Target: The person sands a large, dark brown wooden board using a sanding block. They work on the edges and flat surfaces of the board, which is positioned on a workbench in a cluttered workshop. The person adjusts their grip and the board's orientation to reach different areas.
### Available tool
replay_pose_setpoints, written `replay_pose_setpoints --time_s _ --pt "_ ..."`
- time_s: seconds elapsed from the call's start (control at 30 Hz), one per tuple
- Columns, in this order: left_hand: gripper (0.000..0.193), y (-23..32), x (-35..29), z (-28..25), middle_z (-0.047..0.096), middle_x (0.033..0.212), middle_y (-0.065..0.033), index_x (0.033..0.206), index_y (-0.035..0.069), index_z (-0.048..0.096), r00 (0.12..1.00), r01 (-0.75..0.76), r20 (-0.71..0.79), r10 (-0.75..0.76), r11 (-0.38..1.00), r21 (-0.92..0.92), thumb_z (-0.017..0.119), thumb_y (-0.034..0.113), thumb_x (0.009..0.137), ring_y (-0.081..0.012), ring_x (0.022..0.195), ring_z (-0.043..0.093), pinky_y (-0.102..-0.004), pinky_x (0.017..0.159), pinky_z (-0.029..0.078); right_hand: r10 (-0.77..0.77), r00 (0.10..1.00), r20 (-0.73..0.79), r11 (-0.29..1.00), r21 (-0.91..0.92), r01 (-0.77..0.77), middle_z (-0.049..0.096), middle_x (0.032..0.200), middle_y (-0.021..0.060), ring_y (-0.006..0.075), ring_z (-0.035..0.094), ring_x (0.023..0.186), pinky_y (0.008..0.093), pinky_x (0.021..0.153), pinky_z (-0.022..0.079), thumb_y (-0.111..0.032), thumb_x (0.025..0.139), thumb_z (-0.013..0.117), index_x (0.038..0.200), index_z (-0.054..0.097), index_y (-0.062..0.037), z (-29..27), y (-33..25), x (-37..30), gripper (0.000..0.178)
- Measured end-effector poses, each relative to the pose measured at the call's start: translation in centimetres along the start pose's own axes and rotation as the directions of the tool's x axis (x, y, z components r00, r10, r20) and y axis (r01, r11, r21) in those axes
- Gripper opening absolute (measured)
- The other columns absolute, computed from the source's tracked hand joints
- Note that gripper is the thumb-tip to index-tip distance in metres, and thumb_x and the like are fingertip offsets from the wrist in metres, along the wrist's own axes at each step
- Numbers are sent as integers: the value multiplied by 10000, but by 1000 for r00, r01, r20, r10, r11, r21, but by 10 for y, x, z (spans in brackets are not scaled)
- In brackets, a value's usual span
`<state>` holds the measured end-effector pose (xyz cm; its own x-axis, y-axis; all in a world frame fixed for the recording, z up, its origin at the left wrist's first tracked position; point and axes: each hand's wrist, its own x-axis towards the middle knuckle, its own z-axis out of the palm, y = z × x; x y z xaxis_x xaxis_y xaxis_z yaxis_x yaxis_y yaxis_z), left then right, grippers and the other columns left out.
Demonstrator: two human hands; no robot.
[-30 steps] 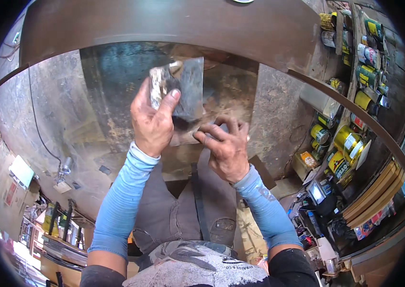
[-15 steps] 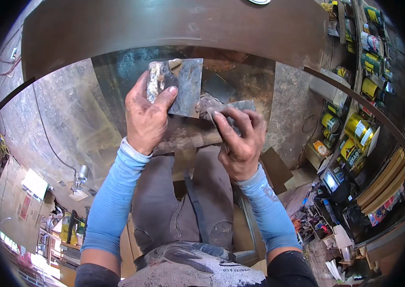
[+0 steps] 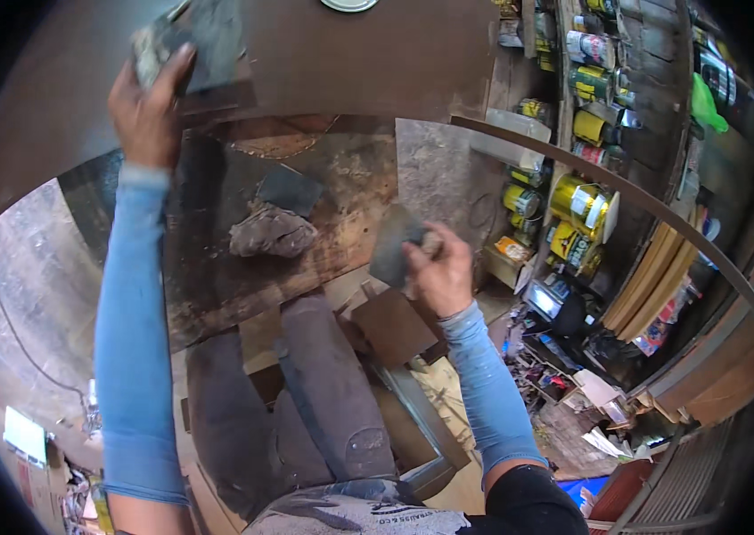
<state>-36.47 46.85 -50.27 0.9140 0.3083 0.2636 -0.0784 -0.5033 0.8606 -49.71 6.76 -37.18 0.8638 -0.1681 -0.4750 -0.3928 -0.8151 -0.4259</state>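
My left hand (image 3: pixel 147 125) is raised at the far left, over the large brown panel (image 3: pixel 350 62). Its thumb and fingers clamp a flat grey scraper plate (image 3: pixel 217 45) with a pale, crusted handle edge. Lower down on the right, my right hand (image 3: pixel 445 275) pinches a smaller dark scraper blade (image 3: pixel 389 246), which is slightly blurred. Between the hands, a crumpled grey-brown rag (image 3: pixel 272 230) lies on the stained board (image 3: pixel 350 201). A dark grey square sheet (image 3: pixel 291 189) touches the rag's far side.
The panel's curved front edge (image 3: pixel 591 174) sweeps across to the right. Shelves of paint cans (image 3: pixel 591 85) and a large yellow can (image 3: pixel 580 203) stand at the right, beside stacked wood strips (image 3: pixel 653 281). A round white lid (image 3: pixel 349 4) lies on the panel.
My left hand has moved up and left with the scraper plate. The right hand has let go of the rag and shifted down, now holding the dark blade apart. The view has swung right.
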Motion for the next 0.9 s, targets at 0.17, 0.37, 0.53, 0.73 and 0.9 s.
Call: replay_pose_setpoints --time_s 0.17,0.37,0.53,0.73,0.9 --pt "322 -18 22 57 751 1097 -140 1226 -13 691 965 236 -9 -261 885 -402 715 134 940 -211 987 709 -329 898 540 171 943 -286 944 321 -74 675 898 8 113 596 764 289 724 511 -212 929 799 1034 700 -22 -39 9 44 238" --pt "425 8 24 56 708 1221 -132 1315 -40 650 985 129 -26 -170 832 -540 610 30 899 -204 1126 642 -323 1018 476 -229 973 -28 962 -159 222 687 1236 145 295 643 1121 390 995 509 72 772 699 1280 638 26 -40 -33 60 513" --pt "409 12 26 52 718 1205 -148 1288 -42 652 988 101 -39 -147 826 -555 625 21 884 -217 1098 664 -326 981 499 -427 856 291 343 -824 451 583 1431 206 391 509 1286 485 1104 432 0 829 597 1315 618 15 -34 -51 89 487" --pt "382 9 25 48 696 1035 -167 1248 -28 659 983 159 -10 -181 888 -431 668 38 872 -260 845 637 -342 793 527 -242 894 378 -108 -926 363 516 1510 218 408 475 1353 482 1177 377 -130 937 556 1432 545 32 -16 -32 122 521" --pt "383 -2 24 52 714 1153 -204 1254 -18 661 992 -14 -115 -51 862 -507 636 -2 872 -305 1033 731 -355 853 565 -142 924 356 -227 -920 319 450 1545 220 417 423 1403 505 1199 341 -188 953 535 1451 517 64 -1 -42 136 558"
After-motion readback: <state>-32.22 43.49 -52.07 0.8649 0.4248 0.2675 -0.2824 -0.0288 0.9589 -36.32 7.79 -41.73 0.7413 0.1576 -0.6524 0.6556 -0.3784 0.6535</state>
